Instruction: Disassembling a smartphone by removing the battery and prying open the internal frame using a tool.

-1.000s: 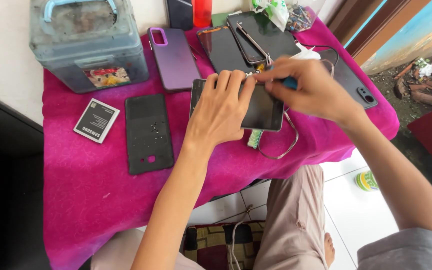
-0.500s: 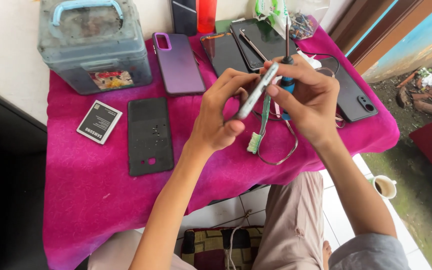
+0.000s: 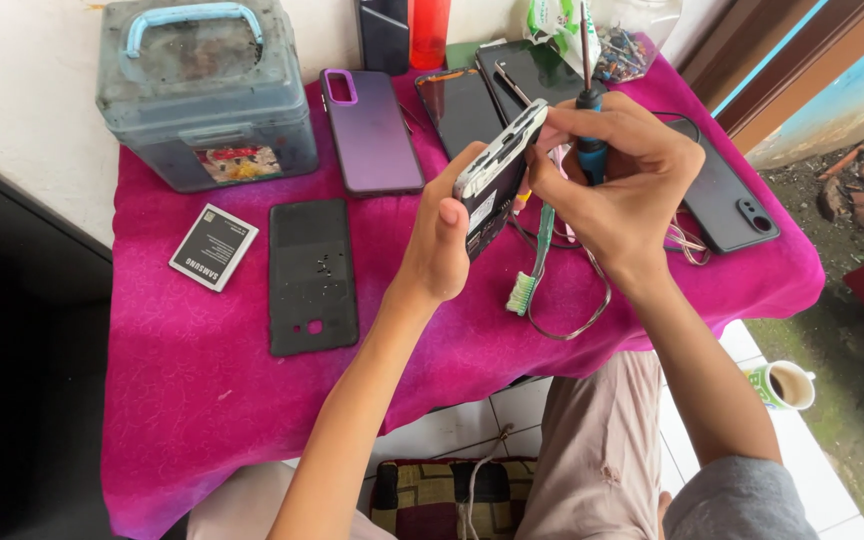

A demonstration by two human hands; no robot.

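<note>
Both hands are up off the table here, working on an opened phone [image 3: 494,180]. The left hand [image 3: 442,245] is gripping it from below, thumb on the near side and fingers wrapped round the far side, holding it tilted on edge so the open back with its innards is facing the right hand. The right hand [image 3: 612,175] is pinching the phone's top end with its fingertips, and the same hand is also closing around a screwdriver [image 3: 589,120] with a blue handle, shaft sticking straight up. So both hands are closed, nothing spread.

The phone is hanging in the air over the middle of the pink cloth [image 3: 202,400], above a green toothbrush [image 3: 532,265] and some loops of thin cable [image 3: 572,320] lying on it.

Also sitting on the cloth: a black back cover [image 3: 312,275], a flat battery [image 3: 214,247] just left of it, a purple phone [image 3: 370,130] face down, two dark phones [image 3: 462,105] behind the hands, another dark phone [image 3: 727,205] off to the right, and a grey-blue plastic box [image 3: 207,95] with a handle in the far left corner. A cup of coffee [image 3: 784,385] is standing on the floor down right.
</note>
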